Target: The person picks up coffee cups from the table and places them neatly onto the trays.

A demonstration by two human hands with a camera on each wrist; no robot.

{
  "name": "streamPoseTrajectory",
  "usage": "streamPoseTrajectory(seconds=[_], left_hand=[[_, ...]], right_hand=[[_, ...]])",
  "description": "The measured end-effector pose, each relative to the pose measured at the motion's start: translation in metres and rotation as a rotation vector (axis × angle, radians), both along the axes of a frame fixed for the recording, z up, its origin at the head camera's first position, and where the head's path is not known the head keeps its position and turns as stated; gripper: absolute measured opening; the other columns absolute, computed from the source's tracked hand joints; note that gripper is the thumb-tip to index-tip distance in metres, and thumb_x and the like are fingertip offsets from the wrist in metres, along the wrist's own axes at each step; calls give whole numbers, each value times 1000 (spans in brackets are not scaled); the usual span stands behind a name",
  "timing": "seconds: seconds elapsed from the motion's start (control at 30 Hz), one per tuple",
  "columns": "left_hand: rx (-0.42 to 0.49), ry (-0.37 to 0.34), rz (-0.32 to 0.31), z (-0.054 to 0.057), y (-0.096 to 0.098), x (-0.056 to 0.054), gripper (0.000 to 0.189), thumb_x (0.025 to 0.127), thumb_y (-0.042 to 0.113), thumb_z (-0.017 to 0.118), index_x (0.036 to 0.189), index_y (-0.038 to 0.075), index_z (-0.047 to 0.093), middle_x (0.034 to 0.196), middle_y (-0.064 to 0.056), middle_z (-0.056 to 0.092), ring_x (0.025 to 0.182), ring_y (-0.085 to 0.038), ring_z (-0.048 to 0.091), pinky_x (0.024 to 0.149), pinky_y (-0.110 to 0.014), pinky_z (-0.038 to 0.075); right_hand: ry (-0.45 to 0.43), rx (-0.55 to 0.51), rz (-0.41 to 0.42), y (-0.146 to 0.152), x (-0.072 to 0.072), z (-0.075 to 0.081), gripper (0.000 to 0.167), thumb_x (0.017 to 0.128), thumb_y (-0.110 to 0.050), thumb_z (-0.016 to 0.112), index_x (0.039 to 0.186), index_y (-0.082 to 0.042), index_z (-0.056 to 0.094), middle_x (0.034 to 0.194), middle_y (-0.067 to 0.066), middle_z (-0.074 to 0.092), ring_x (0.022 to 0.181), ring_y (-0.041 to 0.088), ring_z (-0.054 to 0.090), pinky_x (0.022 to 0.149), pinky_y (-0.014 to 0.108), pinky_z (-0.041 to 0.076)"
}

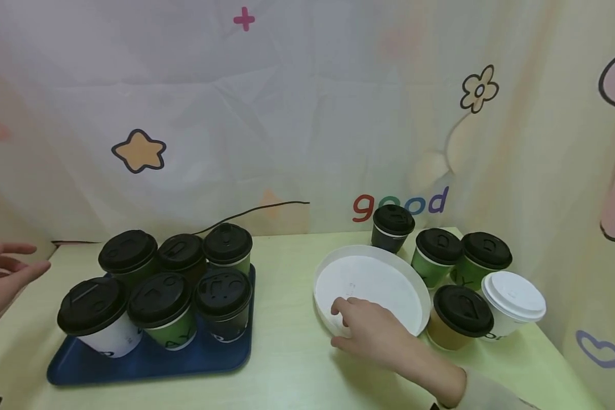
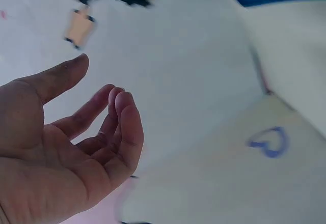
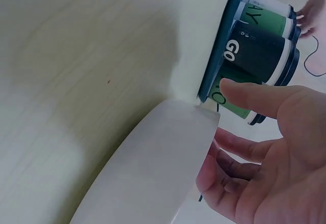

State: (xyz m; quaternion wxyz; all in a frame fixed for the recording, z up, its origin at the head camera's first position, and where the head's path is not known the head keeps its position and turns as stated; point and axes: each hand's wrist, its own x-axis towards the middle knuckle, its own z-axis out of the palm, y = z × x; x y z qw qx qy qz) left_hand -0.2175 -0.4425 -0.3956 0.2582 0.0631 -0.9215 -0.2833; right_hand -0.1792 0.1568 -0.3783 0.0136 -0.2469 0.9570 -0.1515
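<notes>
My right hand (image 1: 371, 333) hovers over the near rim of a round white tray (image 1: 376, 276) with its fingers loosely bent. In the right wrist view, the fingertips pass behind the tray's white wall (image 3: 153, 152), while the thumb (image 3: 249, 96) stands apart from it; whether the fingers touch the rim is unclear. My left hand (image 1: 2, 279) is raised at the far left, beside a blue tray (image 1: 215, 361) of lidded paper cups. Nothing lies between its relaxed fingers (image 2: 127, 127). Nearest to it is a white cup with a black lid (image 1: 94, 307).
Several black-lidded cups fill the blue tray, including a green one (image 1: 171, 333). Around the white tray's right side stand a dark cup (image 1: 389, 239), two green cups, a tan cup (image 1: 446, 333) and a white-lidded cup (image 1: 509, 307). A patterned curtain (image 1: 287, 114) hangs behind the table.
</notes>
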Motion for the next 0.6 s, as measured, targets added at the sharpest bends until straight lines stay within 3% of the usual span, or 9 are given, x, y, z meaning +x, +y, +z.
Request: streamPoseTrajectory(seconds=[0.03, 0.07, 0.13, 0.23, 0.37, 0.6], left_hand=[[-17, -11, -14, 16, 18, 7, 27, 103, 22, 65, 127, 9, 63, 85, -12, 59, 69, -15, 53, 52, -22, 38], [-48, -11, -30, 29, 35, 13, 26, 104, 22, 65, 126, 10, 63, 86, -12, 60, 68, -12, 52, 52, -21, 38], [-78, -67, -79, 61, 72, 28, 43, 102, 17, 67, 128, -13, 53, 92, -28, 59, 71, -27, 57, 55, -23, 38], [-158, -113, -134, 87, 109, 41, 46, 100, 24, 70, 127, -10, 56, 98, -29, 62, 80, -38, 61, 59, -30, 42], [-213, -117, -202, 102, 141, 47, 46, 98, 28, 73, 128, -4, 60, 103, -26, 64, 88, -42, 62, 63, -38, 43], [-227, 26, -309, 110, 195, 57, 33, 94, 20, 78, 120, 2, 69, 104, -17, 65, 88, -34, 62, 69, -43, 49]], right_hand=[[-5, 1, -5, 1, 0, 0, 34, 79, -20, 85, 104, -12, 63, 84, -2, 59, 75, 21, 59, 64, 42, 49], [-11, 4, -9, 2, -1, 0, 34, 79, -20, 85, 104, -12, 64, 83, -2, 59, 74, 21, 59, 64, 42, 49], [-23, 7, -9, 5, -1, 0, 33, 78, -20, 86, 101, -11, 65, 82, -1, 59, 73, 20, 58, 64, 42, 49], [-42, 17, -4, 8, -2, 0, 31, 77, -20, 87, 97, -11, 65, 80, -2, 59, 71, 19, 56, 63, 42, 48], [-64, 39, 3, 10, -2, 0, 27, 77, -18, 87, 93, -12, 65, 77, -4, 58, 69, 17, 54, 61, 40, 47], [-73, 60, 35, 10, 0, -4, 20, 79, -6, 80, 91, -13, 66, 76, -6, 60, 69, 16, 56, 60, 39, 48]])
